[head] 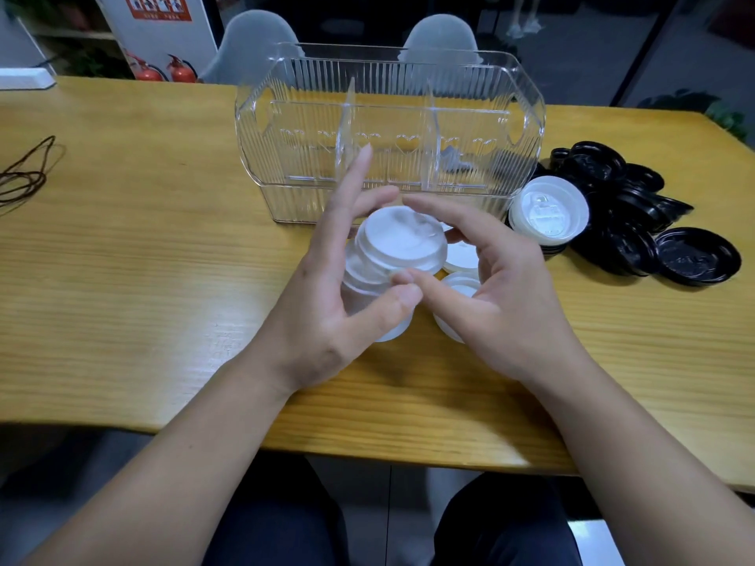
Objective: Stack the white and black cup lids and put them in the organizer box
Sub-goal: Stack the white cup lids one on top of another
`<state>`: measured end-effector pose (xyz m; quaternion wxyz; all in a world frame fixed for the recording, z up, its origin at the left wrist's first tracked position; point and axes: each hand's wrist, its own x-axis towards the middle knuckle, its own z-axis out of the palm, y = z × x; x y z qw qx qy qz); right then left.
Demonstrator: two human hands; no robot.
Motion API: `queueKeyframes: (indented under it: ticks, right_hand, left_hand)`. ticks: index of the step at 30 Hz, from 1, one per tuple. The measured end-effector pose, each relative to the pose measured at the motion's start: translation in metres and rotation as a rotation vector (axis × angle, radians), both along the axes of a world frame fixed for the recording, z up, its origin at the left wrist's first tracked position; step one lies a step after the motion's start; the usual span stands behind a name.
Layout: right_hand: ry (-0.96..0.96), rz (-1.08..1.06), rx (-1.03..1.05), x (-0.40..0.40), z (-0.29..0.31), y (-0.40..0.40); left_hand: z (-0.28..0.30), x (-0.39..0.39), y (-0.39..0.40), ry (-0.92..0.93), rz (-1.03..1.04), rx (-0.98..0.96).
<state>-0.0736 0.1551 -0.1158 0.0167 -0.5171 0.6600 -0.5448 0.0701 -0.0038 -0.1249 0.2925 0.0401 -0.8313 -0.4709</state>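
A stack of white cup lids (pixel 398 243) is held just above the wooden table (pixel 122 247), tilted toward me. My left hand (pixel 335 304) grips the stack from the left, thumb under it and index finger pointing up. My right hand (pixel 494 296) pinches the top lid from the right with thumb and fingers. More loose white lids (pixel 461 257) lie beneath my right hand. A clear ribbed organizer box (pixel 392 132) with empty compartments stands behind. To its right lies a pile of black lids (pixel 637 214), with a short white lid stack (pixel 547 212) resting on it.
A brown cord (pixel 24 173) lies at the table's left edge. Two pale chairs (pixel 253 42) stand behind the table, with red fire extinguishers (pixel 179 69) at the back left. My legs show below the table's near edge.
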Motion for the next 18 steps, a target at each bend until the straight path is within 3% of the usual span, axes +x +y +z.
queueKeyframes:
  ticks: [7,18]
  right_hand:
    - [-0.081,0.003,-0.016,-0.0080,-0.0003,0.0019]
    - [0.033,0.060,0.133,-0.0003,-0.0008,0.0007]
  left_hand:
    - [-0.0048,-0.0023,-0.0091,-0.052,-0.034,0.122]
    - [-0.0074,-0.0068,-0.0059,-0.120,-0.054,0.241]
